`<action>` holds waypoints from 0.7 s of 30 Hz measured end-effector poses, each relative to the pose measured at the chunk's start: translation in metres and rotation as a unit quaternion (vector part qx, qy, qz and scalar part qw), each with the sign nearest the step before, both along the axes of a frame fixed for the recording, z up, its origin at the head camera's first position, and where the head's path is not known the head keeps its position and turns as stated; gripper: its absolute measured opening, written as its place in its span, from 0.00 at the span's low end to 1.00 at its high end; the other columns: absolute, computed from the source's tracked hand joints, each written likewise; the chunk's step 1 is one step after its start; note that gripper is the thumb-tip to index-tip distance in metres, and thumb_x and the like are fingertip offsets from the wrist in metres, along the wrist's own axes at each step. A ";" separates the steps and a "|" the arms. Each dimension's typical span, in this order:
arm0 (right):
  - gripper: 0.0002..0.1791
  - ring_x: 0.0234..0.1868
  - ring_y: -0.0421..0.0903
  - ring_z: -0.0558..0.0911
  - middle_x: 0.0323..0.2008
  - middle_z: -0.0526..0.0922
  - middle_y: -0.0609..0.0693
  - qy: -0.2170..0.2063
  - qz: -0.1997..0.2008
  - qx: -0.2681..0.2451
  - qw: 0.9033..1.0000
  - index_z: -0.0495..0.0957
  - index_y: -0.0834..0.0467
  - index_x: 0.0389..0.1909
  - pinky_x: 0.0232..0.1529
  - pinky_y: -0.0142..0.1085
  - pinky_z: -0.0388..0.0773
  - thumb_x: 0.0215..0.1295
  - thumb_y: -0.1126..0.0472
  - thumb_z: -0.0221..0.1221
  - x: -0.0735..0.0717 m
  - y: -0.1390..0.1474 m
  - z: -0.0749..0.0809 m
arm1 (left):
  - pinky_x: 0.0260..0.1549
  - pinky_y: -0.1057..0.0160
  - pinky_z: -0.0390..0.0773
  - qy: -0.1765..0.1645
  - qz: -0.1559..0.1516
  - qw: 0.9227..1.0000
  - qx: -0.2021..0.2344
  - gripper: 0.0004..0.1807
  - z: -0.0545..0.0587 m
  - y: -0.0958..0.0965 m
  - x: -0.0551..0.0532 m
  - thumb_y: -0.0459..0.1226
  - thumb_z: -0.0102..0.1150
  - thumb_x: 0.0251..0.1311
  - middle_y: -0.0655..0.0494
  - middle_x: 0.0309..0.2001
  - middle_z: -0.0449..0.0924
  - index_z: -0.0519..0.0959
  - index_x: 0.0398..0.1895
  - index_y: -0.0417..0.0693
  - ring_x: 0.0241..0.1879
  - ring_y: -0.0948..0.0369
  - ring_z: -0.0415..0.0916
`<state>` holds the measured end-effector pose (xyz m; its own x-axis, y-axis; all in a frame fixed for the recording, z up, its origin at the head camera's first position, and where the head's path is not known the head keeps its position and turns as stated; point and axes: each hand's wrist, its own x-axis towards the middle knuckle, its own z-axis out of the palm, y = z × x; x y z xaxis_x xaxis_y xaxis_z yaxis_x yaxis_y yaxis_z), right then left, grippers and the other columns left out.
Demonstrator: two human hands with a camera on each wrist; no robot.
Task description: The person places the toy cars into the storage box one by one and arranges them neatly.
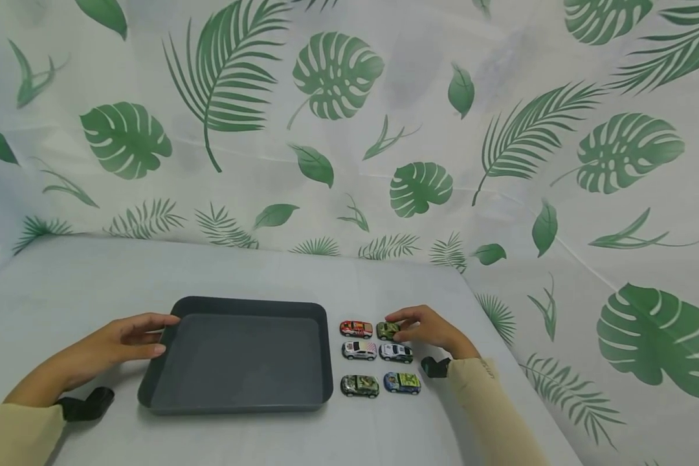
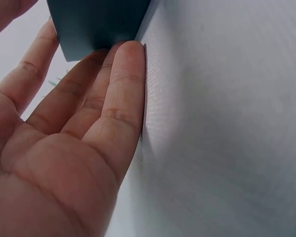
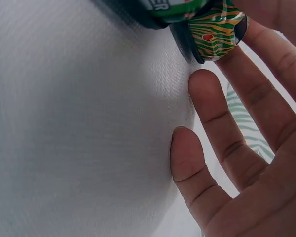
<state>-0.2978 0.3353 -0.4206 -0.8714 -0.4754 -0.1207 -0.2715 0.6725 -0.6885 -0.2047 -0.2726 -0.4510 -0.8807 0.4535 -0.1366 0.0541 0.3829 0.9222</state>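
Right hand (image 1: 428,329) at the green car (image 1: 388,331), which sits in the far row, right-hand column, of six cars set out in two columns of three. Car lies under the fingertips: thumb at its near side, index finger over its far side, a narrow pinch. In the right wrist view the striped body shows between thumb and fingers; the two outer fingers spread free beside it, tips down at the cloth (image 1: 384,427). A second car shows partly there; cannot tell which.

Neighbours of the green car: red car (image 1: 356,329) just to its left, white-and-black car (image 1: 396,353) just nearer the person, under the hand's near edge. Pink-and-white car (image 1: 359,350) is left of that one. Near row: camouflage car (image 1: 360,386) at left, blue-and-yellow car (image 1: 402,382) at right, both apart from the hand.

Left hand (image 1: 110,343) at the left side of the tray (image 1: 324,349), fingers extended and thumb well apart from them, a wide posture. Fingertips touch the tray's edge. Tray lies flat on the cloth between the left hand and the cars.
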 end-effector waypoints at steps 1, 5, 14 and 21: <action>0.21 0.52 0.51 0.85 0.58 0.87 0.62 0.002 -0.001 0.001 1.000 0.86 0.67 0.61 0.57 0.50 0.81 0.69 0.66 0.72 0.000 -0.001 0.000 | 0.63 0.34 0.78 0.000 0.001 1.000 -0.001 0.36 0.000 -0.001 0.000 0.39 0.59 0.81 0.20 0.79 0.55 0.59 0.81 0.27 0.73 0.21 0.60; 0.19 0.49 0.49 0.85 0.53 0.89 0.60 0.008 -0.008 0.007 1.000 0.87 0.68 0.58 0.56 0.51 0.80 0.68 0.67 0.72 0.002 -0.004 0.002 | 0.63 0.33 0.77 0.000 0.000 1.000 0.000 0.36 0.001 -0.002 0.000 0.39 0.59 0.81 0.20 0.79 0.55 0.59 0.81 0.26 0.74 0.20 0.59; 0.16 0.47 0.48 0.85 0.51 0.90 0.58 0.009 -0.028 0.011 1.000 0.88 0.66 0.56 0.59 0.58 0.78 0.68 0.68 0.71 0.003 -0.006 0.002 | 0.64 0.33 0.77 0.003 0.000 1.000 0.002 0.36 0.001 -0.001 0.000 0.39 0.59 0.81 0.21 0.79 0.55 0.59 0.81 0.27 0.73 0.20 0.59; 0.16 0.50 0.50 0.83 0.51 0.89 0.55 0.013 -0.049 0.013 0.999 0.88 0.64 0.56 0.59 0.58 0.77 0.69 0.66 0.71 0.005 -0.005 0.005 | 0.63 0.31 0.76 -0.003 0.002 1.000 0.004 0.36 0.001 0.000 0.001 0.39 0.59 0.81 0.21 0.80 0.54 0.59 0.81 0.28 0.74 0.20 0.59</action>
<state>-0.2932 0.3299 -0.4155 -0.9166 -0.3849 -0.1078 -0.2217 0.7141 -0.6640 -0.2035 -0.2725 -0.4498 -0.8814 0.4517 -0.1382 0.0476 0.3760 0.9254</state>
